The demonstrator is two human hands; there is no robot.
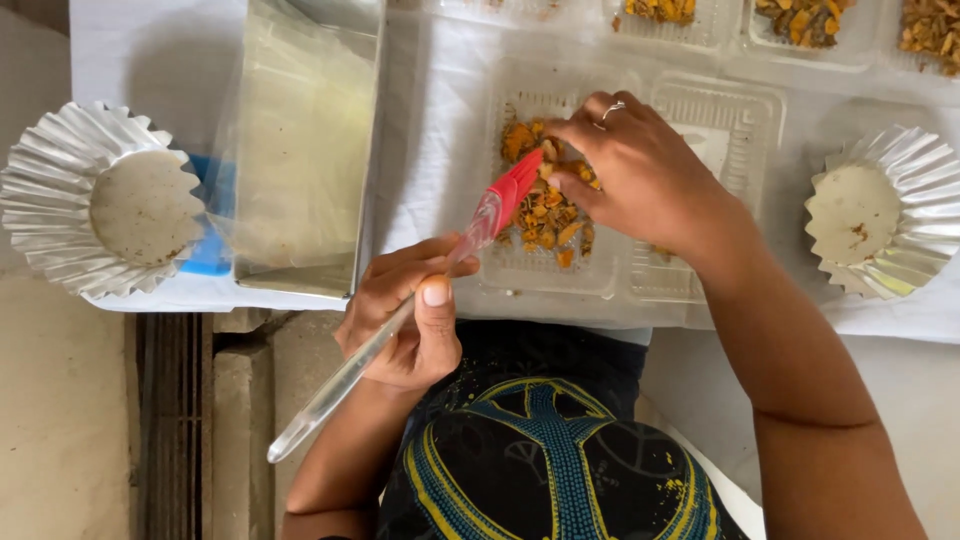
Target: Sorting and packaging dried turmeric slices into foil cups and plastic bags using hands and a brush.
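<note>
Currently we work over a table covered with a white cloth [430, 150], and we list the hazards from the largest item down.

The rectangular metal tin lined with clear plastic film [305, 150] stands at the left, its near corner close to the table edge. In our judgement, a knock from the left forearm could push it off.

The clear plastic two-compartment tray [640, 200] lies in the centre, directly in front of us. It is thin and light; pressure from the brush could make it slide or flex, which would scatter its contents.

Two fluted silver foil cups flank the work: the left foil cup [100, 200] overhangs the table edge beside a blue object we cannot identify, and the right foil cup [885, 210] sits well apart from the tray. Either could tip if an elbow brushes it.

Our right hand [650, 175] rests in the left compartment of the tray, its fingertips pinched together on the orange-brown dried pieces [545, 215]. These look brittle and may crumble under a firm pinch.

Our left hand [410, 325] is closed around the clear handle of the red-headed silicone brush [470, 235], whose red tip touches the pieces just beside the right fingertips. A quick stroke could flick fragments over the tray wall onto the cloth, or jab our fingers.

More clear trays of similar pieces [800, 25] line the far edge.
</note>
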